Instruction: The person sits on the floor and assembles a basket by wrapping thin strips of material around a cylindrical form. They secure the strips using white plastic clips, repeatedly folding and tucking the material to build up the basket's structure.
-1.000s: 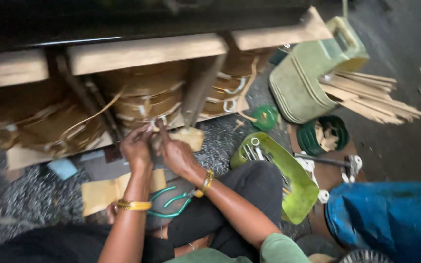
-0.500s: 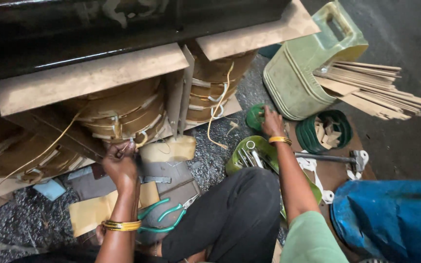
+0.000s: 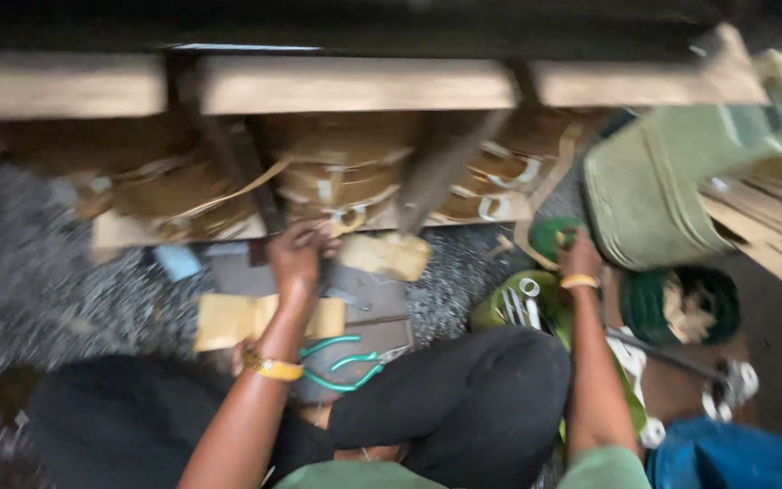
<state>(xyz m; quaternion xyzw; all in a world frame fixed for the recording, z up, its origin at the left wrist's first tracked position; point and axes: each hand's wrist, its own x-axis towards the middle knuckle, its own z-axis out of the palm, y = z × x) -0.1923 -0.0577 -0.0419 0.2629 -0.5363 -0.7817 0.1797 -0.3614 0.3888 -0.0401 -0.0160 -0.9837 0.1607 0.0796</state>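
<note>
The picture is blurred. My left hand (image 3: pixel 296 255) reaches forward under a wooden bench (image 3: pixel 355 84), fingers curled at the front of the coiled tan strips (image 3: pixel 337 177); what it grips is unclear. My right hand (image 3: pixel 579 258), with a yellow bangle on the wrist, is stretched out to the right and closed on the edge of a green round coil (image 3: pixel 547 237) on the gravel floor. Green-handled pliers (image 3: pixel 341 367) lie on a flat board by my black-trousered knee (image 3: pixel 463 398).
A pale green jerry can (image 3: pixel 672 195) lies at the right beside a bundle of wooden slats (image 3: pixel 771 226). Below it are a dark green bowl with scraps (image 3: pixel 681 303), a lime green tray (image 3: pixel 504 303) and a blue bag (image 3: pixel 735 453). Tan paper pieces (image 3: pixel 228 319) lie on the floor.
One second ago both hands worked together at the coils. The right hand then went out right to the green coil and stays there; the left hand remains at the coils. The camera has shifted.
</note>
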